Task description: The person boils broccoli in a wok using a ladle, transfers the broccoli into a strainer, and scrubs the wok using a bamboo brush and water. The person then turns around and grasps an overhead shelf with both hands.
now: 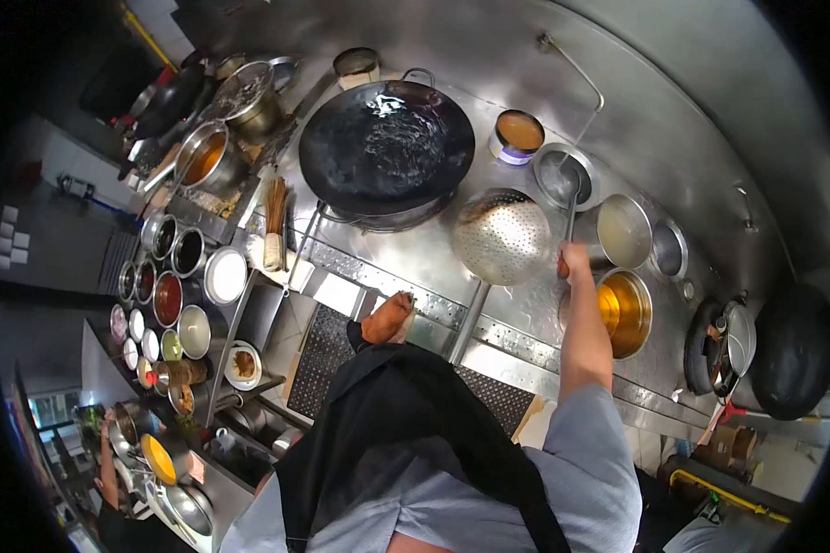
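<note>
My right hand [576, 261] is closed around the handle of a ladle [573, 214]. The ladle's bowl end is over a round steel bowl [581, 192], and a thin stream comes down there from a bent tap pipe [602, 90]. My left hand [387, 318] is closed in front of the black apron, near the counter's front edge; what it holds, if anything, I cannot make out. A large black wok [341, 157] with rippling liquid sits on the stove beyond it. Between the wok and my right hand lies a perforated strainer [502, 241], its handle pointing toward me.
Right of the ladle stand a pot of cloudy liquid [623, 230] and a pot of golden oil [629, 318]. A brown-filled tin [518, 132] is behind. A bamboo brush [275, 226] and several sauce containers [169, 300] are left. Another person's arm [109, 472] shows lower left.
</note>
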`<state>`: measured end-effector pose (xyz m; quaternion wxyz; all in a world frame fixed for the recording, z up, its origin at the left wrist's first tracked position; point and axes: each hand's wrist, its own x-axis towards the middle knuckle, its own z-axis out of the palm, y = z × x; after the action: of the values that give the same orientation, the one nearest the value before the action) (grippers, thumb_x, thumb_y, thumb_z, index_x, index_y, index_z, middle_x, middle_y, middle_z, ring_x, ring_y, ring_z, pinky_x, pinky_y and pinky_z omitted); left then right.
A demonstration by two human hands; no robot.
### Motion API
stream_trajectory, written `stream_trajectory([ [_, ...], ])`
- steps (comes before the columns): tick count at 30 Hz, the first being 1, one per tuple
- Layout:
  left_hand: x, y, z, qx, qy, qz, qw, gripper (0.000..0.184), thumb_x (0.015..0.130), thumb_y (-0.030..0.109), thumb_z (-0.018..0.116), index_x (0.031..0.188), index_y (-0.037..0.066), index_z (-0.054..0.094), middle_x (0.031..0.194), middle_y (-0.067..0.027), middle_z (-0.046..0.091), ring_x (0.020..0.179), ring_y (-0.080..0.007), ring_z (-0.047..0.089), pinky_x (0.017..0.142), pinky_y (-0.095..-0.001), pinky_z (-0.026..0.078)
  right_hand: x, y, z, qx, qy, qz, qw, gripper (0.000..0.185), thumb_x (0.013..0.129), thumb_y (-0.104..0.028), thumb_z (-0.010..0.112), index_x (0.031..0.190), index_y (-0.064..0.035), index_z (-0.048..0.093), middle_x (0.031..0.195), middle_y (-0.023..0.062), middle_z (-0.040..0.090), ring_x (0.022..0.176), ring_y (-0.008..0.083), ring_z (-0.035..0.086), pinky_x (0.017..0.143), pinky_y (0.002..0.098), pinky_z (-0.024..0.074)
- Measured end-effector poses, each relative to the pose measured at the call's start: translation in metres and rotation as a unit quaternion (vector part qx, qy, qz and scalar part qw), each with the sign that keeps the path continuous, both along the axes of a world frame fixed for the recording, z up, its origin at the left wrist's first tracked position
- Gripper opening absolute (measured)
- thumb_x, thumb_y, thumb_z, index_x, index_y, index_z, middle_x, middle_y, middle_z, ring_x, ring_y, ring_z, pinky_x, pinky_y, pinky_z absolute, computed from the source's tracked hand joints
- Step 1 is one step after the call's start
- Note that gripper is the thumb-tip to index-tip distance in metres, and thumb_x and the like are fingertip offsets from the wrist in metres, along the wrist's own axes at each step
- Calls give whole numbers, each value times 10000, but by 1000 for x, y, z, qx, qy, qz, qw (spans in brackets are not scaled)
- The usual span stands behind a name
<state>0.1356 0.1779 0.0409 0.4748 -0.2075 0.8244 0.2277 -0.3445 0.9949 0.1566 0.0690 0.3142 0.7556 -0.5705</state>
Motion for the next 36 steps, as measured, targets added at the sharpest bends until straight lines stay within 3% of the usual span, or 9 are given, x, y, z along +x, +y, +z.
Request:
stream_trajectory([
  [5, -87, 81, -1, 146, 132, 289, 937, 275, 1016, 325, 548, 935, 84, 653, 663, -28, 566, 508, -194, 512, 460, -367, 421, -37, 9, 36, -591, 56, -202, 779, 114, 836, -31, 586, 775, -93, 513, 700, 34, 534, 564, 141, 529, 515, 255, 429],
  [8, -164, 122, 73, 150, 195, 333, 910, 236, 1014, 275, 565, 1024, 62, 665, 721, -10, 612, 563, -120, 536, 516, -296, 446, -9, -17, 75, -657, 139, -214, 709, 132, 832, -13, 602, 768, -79, 507, 737, 27, 545, 581, 132, 530, 519, 246, 433],
  [13, -168, 110, 36, 176, 212, 293, 915, 239, 944, 143, 626, 1127, -8, 654, 834, -47, 671, 736, -144, 622, 699, -297, 519, 32, -16, 115, -634, 106, -137, 754, 298, 876, -57, 586, 1126, 88, 517, 750, 17, 552, 590, 110, 525, 496, 243, 431],
  [15, -140, 82, -25, 109, 227, 35, 967, 245, 901, 107, 640, 1119, -4, 660, 859, -81, 685, 773, -179, 644, 727, -310, 527, 54, -39, 156, -640, 107, -131, 750, 349, 897, -73, 564, 1204, 87, 522, 761, 18, 557, 577, 101, 521, 473, 237, 421],
  [20, -94, 66, -41, 85, 55, -23, 995, 327, 756, 164, 671, 1071, 77, 672, 930, -197, 696, 842, -374, 680, 756, -413, 565, 96, -79, 229, -681, 108, -68, 721, 453, 936, -92, 496, 1334, 118, 439, 811, 26, 530, 584, 100, 520, 476, 242, 434],
  [23, -80, 52, -75, -18, 27, -301, 953, 320, 747, 195, 672, 1056, 110, 668, 950, -191, 700, 852, -387, 686, 756, -436, 570, 109, -103, 255, -693, 98, -42, 713, 485, 938, -95, 486, 1368, 118, 409, 808, 32, 517, 576, 107, 515, 475, 265, 438],
  [32, -133, 79, -63, 4, 282, -201, 938, 318, 790, 253, 666, 1066, 95, 655, 996, -153, 695, 917, -348, 689, 812, -429, 569, 113, -166, 243, -705, 0, 32, 708, 471, 938, -109, 478, 1362, 89, 429, 812, 33, 512, 563, 99, 497, 461, 256, 437],
  [35, -148, 124, 17, 98, 133, 262, 951, 360, 767, 262, 669, 1072, 73, 646, 970, -149, 687, 912, -348, 686, 808, -444, 563, 111, -174, 225, -656, -34, 51, 752, 457, 923, -106, 494, 1361, 25, 476, 784, 19, 511, 537, 94, 479, 436, 255, 425],
  [36, -142, 116, 0, 60, 214, 98, 970, 367, 752, 253, 673, 1075, 79, 650, 974, -149, 689, 914, -342, 688, 801, -442, 565, 112, -178, 225, -617, -30, 65, 784, 448, 918, -107, 506, 1352, 6, 486, 779, 22, 517, 532, 95, 477, 434, 258, 422],
])
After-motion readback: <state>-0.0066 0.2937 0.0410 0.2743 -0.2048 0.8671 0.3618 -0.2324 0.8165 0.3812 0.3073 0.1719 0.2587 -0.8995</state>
